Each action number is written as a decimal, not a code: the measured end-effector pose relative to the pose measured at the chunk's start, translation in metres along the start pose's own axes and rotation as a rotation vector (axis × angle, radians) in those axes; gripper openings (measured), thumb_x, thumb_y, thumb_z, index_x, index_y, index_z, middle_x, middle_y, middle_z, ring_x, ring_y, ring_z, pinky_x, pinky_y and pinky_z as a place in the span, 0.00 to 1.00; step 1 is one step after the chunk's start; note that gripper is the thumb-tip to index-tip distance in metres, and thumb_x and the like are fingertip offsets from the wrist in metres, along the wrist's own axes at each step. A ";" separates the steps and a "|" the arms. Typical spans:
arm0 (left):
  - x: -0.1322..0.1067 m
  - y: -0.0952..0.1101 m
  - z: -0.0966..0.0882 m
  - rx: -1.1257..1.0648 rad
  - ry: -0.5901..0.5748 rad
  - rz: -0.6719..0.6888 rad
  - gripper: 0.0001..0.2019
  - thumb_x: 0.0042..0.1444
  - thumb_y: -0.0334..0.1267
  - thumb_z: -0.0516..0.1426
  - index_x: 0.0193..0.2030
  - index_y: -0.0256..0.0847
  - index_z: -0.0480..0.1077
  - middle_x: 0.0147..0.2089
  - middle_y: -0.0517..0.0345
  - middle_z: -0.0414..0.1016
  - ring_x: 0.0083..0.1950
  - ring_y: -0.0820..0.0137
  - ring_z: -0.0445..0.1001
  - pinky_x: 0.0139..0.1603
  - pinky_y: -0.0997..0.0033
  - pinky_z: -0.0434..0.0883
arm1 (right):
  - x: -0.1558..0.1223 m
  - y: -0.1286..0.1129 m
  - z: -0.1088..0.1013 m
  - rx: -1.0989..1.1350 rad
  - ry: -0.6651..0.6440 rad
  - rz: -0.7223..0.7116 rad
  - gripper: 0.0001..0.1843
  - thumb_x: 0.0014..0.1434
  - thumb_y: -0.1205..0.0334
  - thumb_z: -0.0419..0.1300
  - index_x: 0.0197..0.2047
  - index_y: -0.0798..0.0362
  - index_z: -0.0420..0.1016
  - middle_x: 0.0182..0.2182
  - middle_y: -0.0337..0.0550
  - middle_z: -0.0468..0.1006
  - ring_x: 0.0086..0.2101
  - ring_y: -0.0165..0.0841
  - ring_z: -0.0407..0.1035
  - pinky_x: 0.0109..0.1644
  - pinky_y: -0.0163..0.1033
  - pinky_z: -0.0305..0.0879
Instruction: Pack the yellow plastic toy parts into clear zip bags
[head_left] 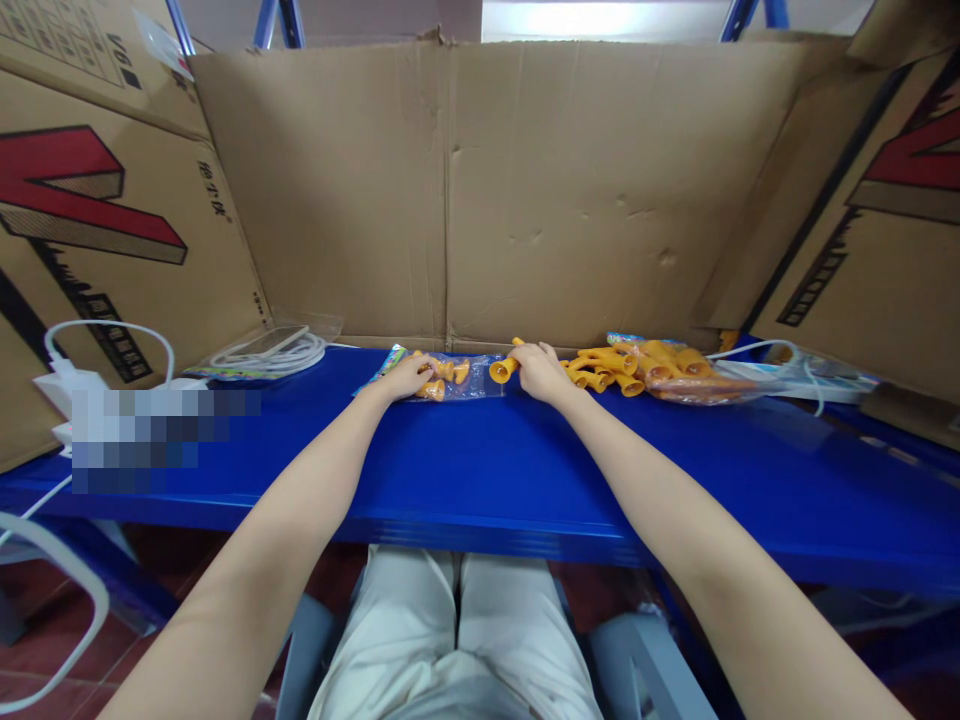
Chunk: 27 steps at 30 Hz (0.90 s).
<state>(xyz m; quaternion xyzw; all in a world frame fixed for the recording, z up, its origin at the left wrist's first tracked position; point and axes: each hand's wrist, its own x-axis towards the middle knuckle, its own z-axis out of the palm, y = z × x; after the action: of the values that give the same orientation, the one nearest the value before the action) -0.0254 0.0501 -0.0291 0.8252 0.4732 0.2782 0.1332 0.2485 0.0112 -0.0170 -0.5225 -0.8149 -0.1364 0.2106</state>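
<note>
My left hand is closed on the left end of a clear plastic bag, which has a colourful printed header. Several orange pieces lie within the bag, just right of my fingers. My right hand grips a yellow-orange horn-shaped plastic piece, its flared open end facing me near the bag's right end. Beside that hand is a loose pile of similar horn-shaped pieces. The fingertips of both hands are partly hidden.
A fuller bag of orange horns stands at the right, near white cables. Coiled white cable and a white power adapter sit at the left. Tall cardboard walls enclose the blue table at the back and sides.
</note>
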 end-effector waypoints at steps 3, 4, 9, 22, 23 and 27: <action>0.000 0.000 0.002 0.002 -0.002 0.019 0.07 0.53 0.36 0.50 0.32 0.40 0.69 0.40 0.55 0.75 0.46 0.67 0.71 0.51 0.67 0.66 | 0.000 -0.008 -0.001 -0.030 -0.093 -0.048 0.22 0.54 0.77 0.47 0.47 0.55 0.75 0.48 0.50 0.76 0.53 0.39 0.64 0.65 0.56 0.39; 0.001 0.001 0.002 0.002 -0.006 0.023 0.07 0.53 0.36 0.50 0.33 0.41 0.69 0.40 0.55 0.75 0.45 0.67 0.71 0.50 0.67 0.67 | 0.000 -0.011 -0.002 -0.032 -0.121 -0.057 0.22 0.54 0.76 0.48 0.46 0.54 0.75 0.48 0.49 0.76 0.53 0.40 0.64 0.65 0.57 0.38; 0.000 0.005 0.006 0.014 -0.028 0.074 0.07 0.53 0.36 0.50 0.33 0.41 0.68 0.39 0.58 0.74 0.43 0.68 0.70 0.50 0.68 0.67 | 0.001 -0.021 -0.005 0.015 -0.191 -0.027 0.20 0.56 0.69 0.52 0.50 0.51 0.76 0.50 0.47 0.76 0.53 0.42 0.66 0.61 0.56 0.47; 0.003 0.002 0.004 0.078 0.188 -0.111 0.09 0.57 0.40 0.51 0.39 0.42 0.71 0.53 0.50 0.74 0.60 0.58 0.66 0.62 0.54 0.57 | 0.008 -0.027 -0.001 0.385 -0.208 0.014 0.13 0.51 0.66 0.59 0.38 0.53 0.82 0.32 0.40 0.81 0.34 0.34 0.72 0.36 0.34 0.63; 0.003 -0.002 0.003 0.082 0.219 -0.163 0.10 0.58 0.41 0.51 0.41 0.43 0.71 0.53 0.50 0.74 0.59 0.57 0.67 0.62 0.52 0.57 | 0.008 -0.025 0.002 0.421 -0.192 0.018 0.12 0.50 0.66 0.59 0.38 0.54 0.82 0.32 0.40 0.81 0.34 0.34 0.73 0.36 0.34 0.64; 0.004 -0.020 0.003 0.079 0.155 -0.193 0.15 0.59 0.45 0.49 0.46 0.42 0.70 0.53 0.48 0.75 0.57 0.57 0.70 0.59 0.56 0.61 | 0.010 -0.022 0.011 0.497 -0.175 0.067 0.13 0.49 0.68 0.61 0.39 0.54 0.82 0.36 0.42 0.82 0.38 0.36 0.73 0.40 0.34 0.67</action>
<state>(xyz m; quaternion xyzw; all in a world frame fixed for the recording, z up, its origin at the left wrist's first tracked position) -0.0362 0.0637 -0.0399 0.7565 0.5698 0.3081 0.0899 0.2224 0.0148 -0.0215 -0.4913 -0.8206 0.1206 0.2658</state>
